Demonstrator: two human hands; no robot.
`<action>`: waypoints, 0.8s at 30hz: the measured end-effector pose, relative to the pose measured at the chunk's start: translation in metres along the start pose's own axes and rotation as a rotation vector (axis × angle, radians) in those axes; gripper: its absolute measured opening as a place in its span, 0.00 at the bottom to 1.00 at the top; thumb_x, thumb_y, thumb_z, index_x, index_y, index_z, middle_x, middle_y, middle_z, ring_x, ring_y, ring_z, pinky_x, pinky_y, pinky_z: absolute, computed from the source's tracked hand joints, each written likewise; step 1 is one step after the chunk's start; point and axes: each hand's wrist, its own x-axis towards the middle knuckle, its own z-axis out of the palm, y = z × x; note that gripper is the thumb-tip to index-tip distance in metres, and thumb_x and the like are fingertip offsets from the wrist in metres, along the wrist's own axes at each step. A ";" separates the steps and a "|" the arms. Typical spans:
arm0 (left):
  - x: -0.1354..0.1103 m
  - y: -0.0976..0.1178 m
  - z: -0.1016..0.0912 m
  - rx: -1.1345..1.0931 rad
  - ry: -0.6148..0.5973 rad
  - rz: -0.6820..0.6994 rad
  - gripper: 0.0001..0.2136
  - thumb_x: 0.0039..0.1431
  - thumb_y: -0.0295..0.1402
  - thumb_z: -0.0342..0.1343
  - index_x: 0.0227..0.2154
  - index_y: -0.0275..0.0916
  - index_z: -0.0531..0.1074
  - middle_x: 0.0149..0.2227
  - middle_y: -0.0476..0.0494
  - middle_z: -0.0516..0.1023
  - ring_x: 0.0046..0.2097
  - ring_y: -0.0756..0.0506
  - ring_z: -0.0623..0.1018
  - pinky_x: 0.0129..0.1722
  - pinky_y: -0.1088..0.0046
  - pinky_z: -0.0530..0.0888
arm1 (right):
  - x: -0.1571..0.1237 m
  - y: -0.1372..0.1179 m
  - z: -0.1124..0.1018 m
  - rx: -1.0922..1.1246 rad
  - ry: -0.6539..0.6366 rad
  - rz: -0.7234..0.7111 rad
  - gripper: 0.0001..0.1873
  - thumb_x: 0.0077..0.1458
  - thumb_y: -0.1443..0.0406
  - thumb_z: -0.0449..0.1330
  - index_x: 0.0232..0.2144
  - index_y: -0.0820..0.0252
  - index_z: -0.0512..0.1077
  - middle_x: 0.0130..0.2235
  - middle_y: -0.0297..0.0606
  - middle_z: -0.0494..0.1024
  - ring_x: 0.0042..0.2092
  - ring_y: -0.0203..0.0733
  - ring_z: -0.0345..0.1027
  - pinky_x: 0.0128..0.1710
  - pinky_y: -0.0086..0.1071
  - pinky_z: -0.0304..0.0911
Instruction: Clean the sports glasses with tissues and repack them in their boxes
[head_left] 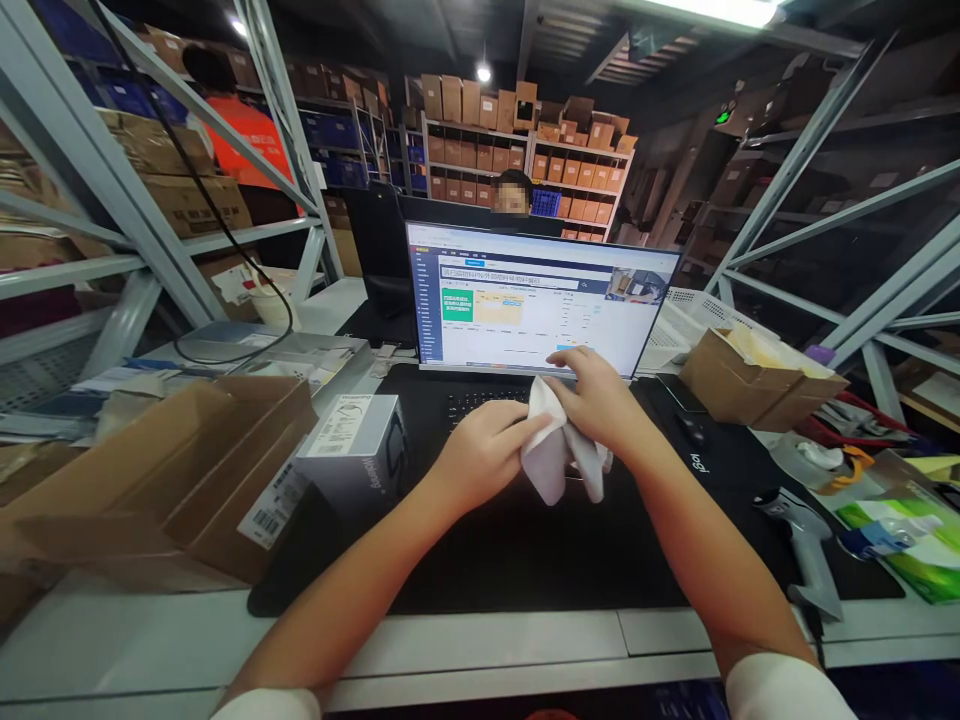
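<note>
A white cloth (546, 465) hangs in loose folds between my two hands, above the black desk mat (480, 560). My left hand (484, 450) is closed with thumb and fingers pinching the cloth's left side. Against its right side is my right hand (592, 395), the thumb pressed on the cloth and the other fingers reaching out in front of the screen. Behind the hands stands a lit monitor (525, 300), with a keyboard (480, 398) partly hidden below it. Left of my left hand sits a grey product box (356, 450) with a white label.
An open cardboard carton (202, 480) takes up the left side. On the right lie a barcode scanner (806, 550), a mouse (690, 430), a water bottle (892, 535) and a small cardboard box (757, 380). Metal frames flank the desk. One person stands back left, another behind the monitor.
</note>
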 end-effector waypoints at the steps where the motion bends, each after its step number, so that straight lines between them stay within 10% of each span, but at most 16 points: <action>1: -0.001 -0.001 0.001 -0.009 0.017 -0.026 0.15 0.62 0.21 0.53 0.50 0.35 0.75 0.43 0.36 0.81 0.46 0.42 0.80 0.46 0.62 0.80 | -0.007 -0.002 -0.003 0.037 0.044 -0.037 0.12 0.62 0.63 0.56 0.47 0.58 0.74 0.50 0.45 0.78 0.54 0.51 0.70 0.54 0.44 0.63; 5: -0.003 -0.004 0.001 -0.059 0.065 -0.031 0.16 0.61 0.23 0.56 0.51 0.35 0.73 0.46 0.35 0.82 0.48 0.42 0.81 0.49 0.62 0.80 | -0.039 -0.015 -0.019 0.111 -0.027 -0.119 0.20 0.61 0.59 0.59 0.54 0.56 0.71 0.57 0.44 0.75 0.58 0.51 0.68 0.59 0.45 0.61; 10: -0.004 -0.003 -0.006 -0.110 0.078 -0.007 0.22 0.60 0.24 0.58 0.57 0.39 0.68 0.48 0.39 0.82 0.52 0.43 0.81 0.56 0.61 0.78 | -0.046 -0.010 -0.026 0.204 -0.408 -0.036 0.11 0.63 0.60 0.57 0.34 0.58 0.76 0.35 0.36 0.81 0.36 0.42 0.73 0.39 0.35 0.66; 14: -0.003 0.000 -0.009 -0.108 0.045 -0.037 0.31 0.59 0.23 0.57 0.65 0.43 0.59 0.46 0.42 0.82 0.50 0.43 0.81 0.53 0.60 0.79 | -0.044 -0.004 -0.032 0.370 -0.586 0.005 0.09 0.61 0.66 0.56 0.36 0.57 0.77 0.32 0.32 0.81 0.30 0.37 0.73 0.32 0.29 0.65; 24: 0.000 0.007 -0.007 -0.110 0.076 0.000 0.37 0.60 0.23 0.57 0.69 0.44 0.50 0.45 0.41 0.82 0.46 0.44 0.81 0.47 0.63 0.79 | -0.041 -0.026 -0.024 0.368 -0.517 0.008 0.12 0.61 0.66 0.54 0.28 0.58 0.74 0.31 0.35 0.80 0.30 0.38 0.72 0.33 0.30 0.64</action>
